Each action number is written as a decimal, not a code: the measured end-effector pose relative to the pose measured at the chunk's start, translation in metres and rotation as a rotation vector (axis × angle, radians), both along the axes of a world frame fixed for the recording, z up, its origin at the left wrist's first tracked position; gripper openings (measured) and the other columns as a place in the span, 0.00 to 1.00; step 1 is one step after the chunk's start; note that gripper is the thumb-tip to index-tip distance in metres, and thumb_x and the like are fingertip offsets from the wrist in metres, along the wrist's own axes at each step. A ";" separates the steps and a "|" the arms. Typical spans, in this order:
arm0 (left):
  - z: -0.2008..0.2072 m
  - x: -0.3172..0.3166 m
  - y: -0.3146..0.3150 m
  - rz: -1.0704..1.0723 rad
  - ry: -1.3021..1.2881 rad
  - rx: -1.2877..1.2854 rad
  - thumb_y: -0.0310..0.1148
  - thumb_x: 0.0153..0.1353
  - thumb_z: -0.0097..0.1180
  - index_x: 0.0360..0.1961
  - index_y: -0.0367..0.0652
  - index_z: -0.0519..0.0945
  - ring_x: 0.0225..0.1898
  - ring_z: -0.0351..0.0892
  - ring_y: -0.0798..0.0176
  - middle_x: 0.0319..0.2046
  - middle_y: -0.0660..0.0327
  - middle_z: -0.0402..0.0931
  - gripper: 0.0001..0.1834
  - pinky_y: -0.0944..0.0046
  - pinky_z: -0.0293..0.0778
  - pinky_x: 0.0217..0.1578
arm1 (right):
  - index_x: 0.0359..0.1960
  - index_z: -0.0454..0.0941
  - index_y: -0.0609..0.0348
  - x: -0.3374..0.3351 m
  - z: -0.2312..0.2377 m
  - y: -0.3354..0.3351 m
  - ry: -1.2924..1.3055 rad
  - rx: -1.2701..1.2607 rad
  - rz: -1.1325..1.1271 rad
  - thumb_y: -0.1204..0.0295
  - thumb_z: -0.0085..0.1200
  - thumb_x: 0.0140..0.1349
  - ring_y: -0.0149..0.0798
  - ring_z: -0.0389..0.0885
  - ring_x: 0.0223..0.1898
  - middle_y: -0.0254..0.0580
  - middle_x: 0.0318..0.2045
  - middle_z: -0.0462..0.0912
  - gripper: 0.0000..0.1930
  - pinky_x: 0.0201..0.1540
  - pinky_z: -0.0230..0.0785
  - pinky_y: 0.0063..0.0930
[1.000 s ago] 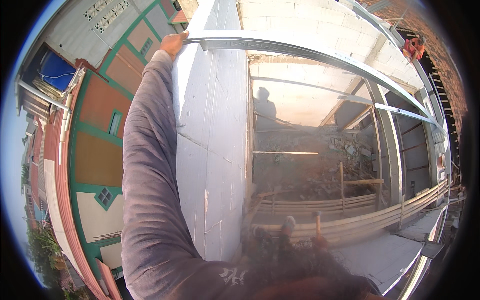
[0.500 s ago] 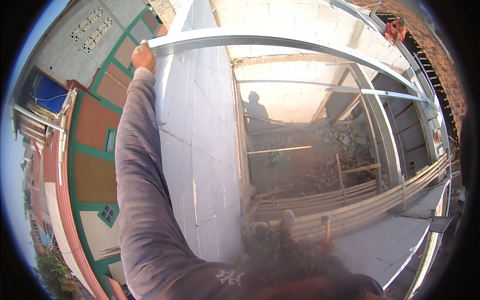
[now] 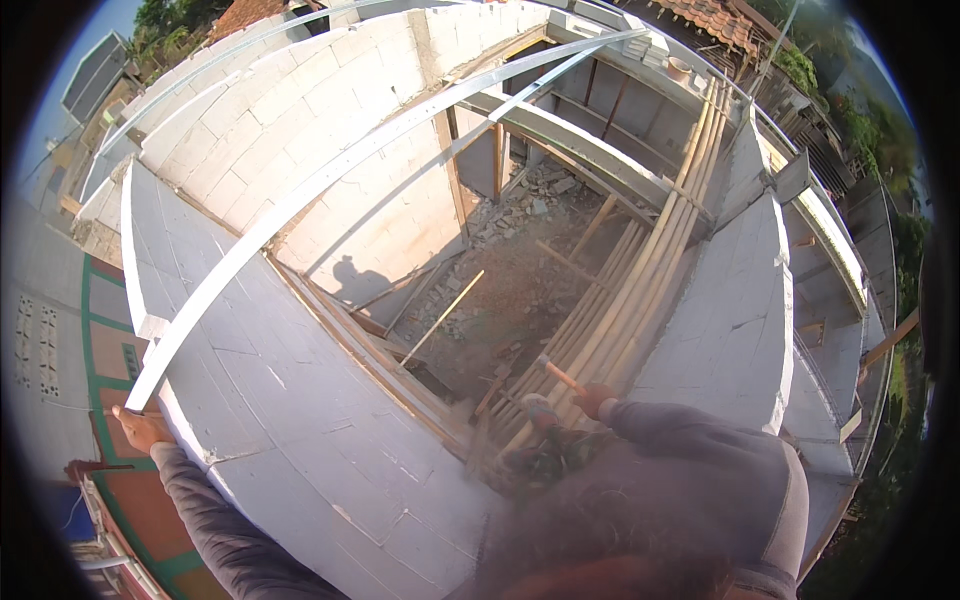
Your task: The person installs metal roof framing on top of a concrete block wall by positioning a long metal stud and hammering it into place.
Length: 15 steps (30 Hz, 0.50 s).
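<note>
At the left, my left hand point(image 3: 142, 428) is closed around the near end of a long silvery metal roof beam point(image 3: 225, 275). The beam crosses above the top of a pale block wall point(image 3: 330, 430) and stretches away to the far upper right. Lower down near my body, my right hand point(image 3: 597, 402) is closed on a short wooden handle point(image 3: 565, 377) that points up and to the left. Whether the handle has a tool head cannot be made out. Haze blurs the area around my legs.
Bamboo poles point(image 3: 672, 255) lie bundled along the right side. Below is a room with rubble point(image 3: 530, 205) and a loose wooden stick point(image 3: 442, 318). A concrete beam point(image 3: 590, 155) spans the opening. Another block wall point(image 3: 715, 325) edges the right, with a drop beyond.
The view has swung, and my left hand with the beam end now appears lower and further left. My right hand and arm have come into view, gripping the wooden handle.
</note>
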<state>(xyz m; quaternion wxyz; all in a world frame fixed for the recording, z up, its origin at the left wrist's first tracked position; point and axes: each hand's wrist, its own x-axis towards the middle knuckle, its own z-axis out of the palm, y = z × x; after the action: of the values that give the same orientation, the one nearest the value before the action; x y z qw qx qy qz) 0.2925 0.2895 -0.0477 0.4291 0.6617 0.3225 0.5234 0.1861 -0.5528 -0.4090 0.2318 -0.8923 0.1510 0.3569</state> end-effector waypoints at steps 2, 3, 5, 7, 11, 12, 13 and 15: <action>0.010 0.023 -0.037 0.034 0.094 -0.083 0.55 0.71 0.48 0.65 0.27 0.69 0.59 0.74 0.55 0.60 0.50 0.73 0.38 0.59 0.66 0.61 | 0.44 0.82 0.63 -0.005 0.006 0.004 -0.006 0.027 -0.028 0.49 0.56 0.61 0.58 0.83 0.44 0.58 0.40 0.85 0.26 0.49 0.72 0.49; 0.002 0.021 -0.012 -0.024 0.055 -0.022 0.55 0.71 0.47 0.61 0.27 0.72 0.57 0.75 0.54 0.58 0.50 0.76 0.37 0.59 0.68 0.60 | 0.44 0.82 0.63 -0.007 -0.002 0.003 -0.021 0.035 -0.014 0.49 0.56 0.61 0.58 0.83 0.44 0.57 0.40 0.85 0.26 0.49 0.72 0.49; -0.013 0.018 0.035 -0.121 -0.019 0.097 0.56 0.71 0.47 0.55 0.26 0.78 0.53 0.79 0.53 0.53 0.50 0.81 0.36 0.60 0.71 0.57 | 0.44 0.83 0.63 -0.004 -0.013 0.007 -0.046 0.047 0.035 0.49 0.56 0.62 0.58 0.83 0.44 0.57 0.40 0.85 0.25 0.48 0.72 0.49; -0.018 0.014 0.040 0.038 0.164 0.126 0.53 0.70 0.47 0.53 0.26 0.79 0.49 0.81 0.54 0.49 0.50 0.82 0.34 0.59 0.73 0.54 | 0.43 0.83 0.62 0.001 -0.007 0.008 -0.007 0.065 0.012 0.49 0.56 0.62 0.58 0.83 0.44 0.58 0.40 0.85 0.25 0.49 0.72 0.49; -0.023 -0.030 0.051 -0.089 0.032 -0.097 0.49 0.70 0.48 0.42 0.29 0.83 0.39 0.82 0.61 0.38 0.55 0.83 0.27 0.61 0.78 0.42 | 0.40 0.82 0.62 0.022 0.006 0.022 -0.021 0.098 0.055 0.49 0.56 0.62 0.59 0.82 0.44 0.59 0.39 0.84 0.25 0.49 0.72 0.50; -0.024 -0.016 0.026 -0.080 0.034 -0.147 0.48 0.70 0.48 0.39 0.31 0.83 0.36 0.81 0.62 0.34 0.58 0.82 0.26 0.62 0.78 0.38 | 0.38 0.82 0.62 0.019 0.010 0.026 -0.056 0.061 0.058 0.49 0.57 0.61 0.59 0.82 0.43 0.59 0.38 0.84 0.24 0.48 0.72 0.50; -0.019 -0.002 -0.001 -0.081 -0.019 -0.140 0.48 0.69 0.51 0.40 0.31 0.83 0.32 0.78 0.64 0.33 0.59 0.81 0.25 0.63 0.76 0.34 | 0.37 0.82 0.62 0.019 0.018 0.029 -0.095 0.042 0.083 0.49 0.57 0.61 0.59 0.82 0.41 0.60 0.37 0.84 0.24 0.47 0.71 0.50; -0.006 0.010 -0.018 0.036 0.037 0.077 0.49 0.68 0.54 0.32 0.32 0.84 0.28 0.73 0.70 0.26 0.63 0.79 0.26 0.64 0.70 0.29 | 0.35 0.81 0.63 0.032 0.025 0.038 -0.167 0.068 0.126 0.50 0.58 0.59 0.59 0.82 0.39 0.59 0.33 0.84 0.23 0.45 0.72 0.49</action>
<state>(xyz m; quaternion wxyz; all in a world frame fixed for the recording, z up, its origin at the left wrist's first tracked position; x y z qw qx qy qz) 0.3029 0.2712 -0.0541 0.3878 0.6815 0.3218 0.5307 0.2176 -0.5152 -0.3843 0.2511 -0.9182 0.0625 0.2999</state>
